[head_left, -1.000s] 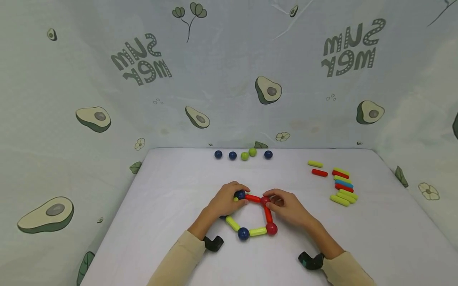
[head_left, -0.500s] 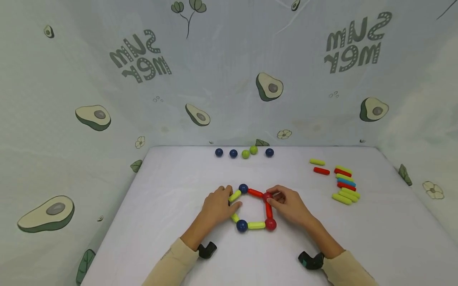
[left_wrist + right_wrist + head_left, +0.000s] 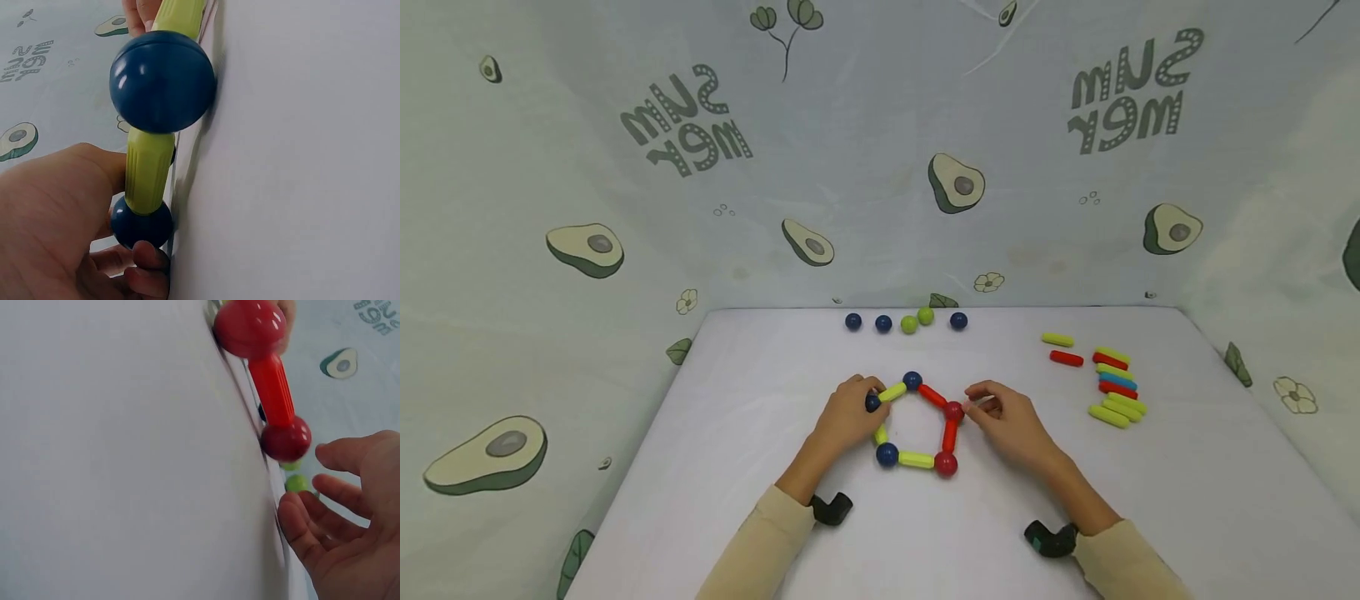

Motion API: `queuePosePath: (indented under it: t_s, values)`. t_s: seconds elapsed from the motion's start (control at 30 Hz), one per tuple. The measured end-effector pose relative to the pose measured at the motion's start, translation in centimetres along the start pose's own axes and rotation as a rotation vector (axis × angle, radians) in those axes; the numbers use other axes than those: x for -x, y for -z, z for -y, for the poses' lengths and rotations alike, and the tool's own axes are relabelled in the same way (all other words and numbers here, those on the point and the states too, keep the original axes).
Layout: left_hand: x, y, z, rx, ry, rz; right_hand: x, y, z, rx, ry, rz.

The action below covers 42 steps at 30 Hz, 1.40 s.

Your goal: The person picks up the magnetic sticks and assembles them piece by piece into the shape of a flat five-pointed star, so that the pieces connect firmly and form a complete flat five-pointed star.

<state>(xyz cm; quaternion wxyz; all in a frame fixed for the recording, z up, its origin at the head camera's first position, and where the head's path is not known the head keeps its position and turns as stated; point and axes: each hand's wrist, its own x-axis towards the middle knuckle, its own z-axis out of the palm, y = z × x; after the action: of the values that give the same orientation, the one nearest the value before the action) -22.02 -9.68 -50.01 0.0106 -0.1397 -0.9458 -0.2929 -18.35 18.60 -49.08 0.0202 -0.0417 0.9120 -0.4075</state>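
Observation:
A five-sided ring of balls and rods lies in the middle of the head view. Its corners are a far blue ball (image 3: 912, 381), a left blue ball (image 3: 139, 230), a near blue ball (image 3: 887, 454), a near red ball (image 3: 946, 463) and a right red ball (image 3: 953, 411). Yellow-green rods (image 3: 917, 459) link the left side; red rods (image 3: 950, 436) link the right. My left hand (image 3: 847, 417) pinches the left blue ball between thumb and fingers. Beside the right red ball, my right hand (image 3: 356, 506) has loosely bent fingers, a small gap separating it from the ball.
Along the table's far edge sit loose blue balls (image 3: 883, 323) and green balls (image 3: 909, 324). Several spare rods, yellow-green (image 3: 1108, 416), red (image 3: 1067, 358) and blue (image 3: 1117, 380), lie at the right. A printed curtain (image 3: 865, 150) hangs behind the table (image 3: 737, 367).
My left hand has gone from the far blue ball to the left one. The ring has shifted left and taken a more even five-sided shape. My right hand has let go of the red ball.

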Motion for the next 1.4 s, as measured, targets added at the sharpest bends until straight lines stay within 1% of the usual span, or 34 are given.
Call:
queuePosePath:
  t_s: [0.07,0.17,0.4,0.53,0.63,0.73,0.8,0.87,0.93,1.03,1.13,1.2,1.27,1.4]
  values:
    - [0.0,0.0,0.1,0.012,0.006,-0.008,0.1,1.0,-0.8,0.039,-0.010,-0.031]
    - [-0.1,-0.1,0.2,0.012,0.020,-0.015,0.5,3.0,-2.4,0.102,0.003,-0.080]
    - [0.0,0.2,0.6,-0.014,0.060,-0.041,2.4,7.6,-6.0,0.242,0.027,-0.208]
    - [0.1,0.6,0.9,-0.042,0.083,-0.059,3.4,9.7,-8.1,0.299,0.022,-0.250]
    - [0.3,0.8,1.1,-0.059,0.084,-0.072,4.2,10.9,-9.3,0.332,0.001,-0.265]
    - [0.6,0.9,1.1,-0.059,0.056,-0.097,4.9,11.7,-9.9,0.358,-0.026,-0.257]
    - [0.8,0.9,0.9,-0.054,0.005,-0.110,5.2,12.1,-10.2,0.374,-0.044,-0.239]
    - [0.9,0.9,0.5,-0.043,-0.074,-0.109,5.3,12.3,-10.4,0.386,-0.046,-0.226]
    - [1.1,0.9,-0.1,-0.030,-0.159,-0.075,5.2,12.4,-10.5,0.392,-0.042,-0.212]
    - [1.6,0.8,-1.2,-0.009,-0.259,0.041,5.0,12.2,-10.4,0.395,-0.030,-0.189]
    - [2.2,0.5,-2.4,0.006,-0.322,0.185,4.8,11.6,-9.7,0.377,-0.027,-0.151]
    - [2.5,0.1,-3.1,-0.007,-0.347,0.254,4.6,11.1,-9.2,0.369,-0.024,-0.133]
    - [2.8,-0.2,-3.5,-0.034,-0.363,0.287,4.4,10.6,-8.6,0.362,-0.015,-0.119]
    - [3.0,-0.8,-4.0,-0.080,-0.388,0.298,3.7,9.3,-7.5,0.351,0.010,-0.101]
